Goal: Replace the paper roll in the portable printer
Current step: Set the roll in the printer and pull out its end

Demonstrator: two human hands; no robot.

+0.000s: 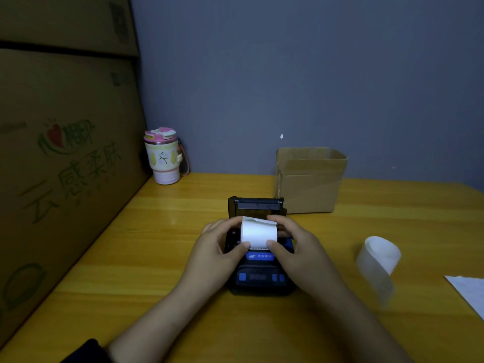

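Note:
A black and blue portable printer lies on the yellow wooden table, its lid standing open at the far side. A white paper roll sits in the open bay, a loose end curling at its top. My left hand grips the roll's left end, thumb on the front lower corner. My right hand grips the right end in the same way. A curled strip of white paper lies on the table to the right.
An open cardboard box stands just behind the printer on the right. A pink-lidded tumbler is at the back left. Large cartons wall off the left side. A white sheet lies at the right edge.

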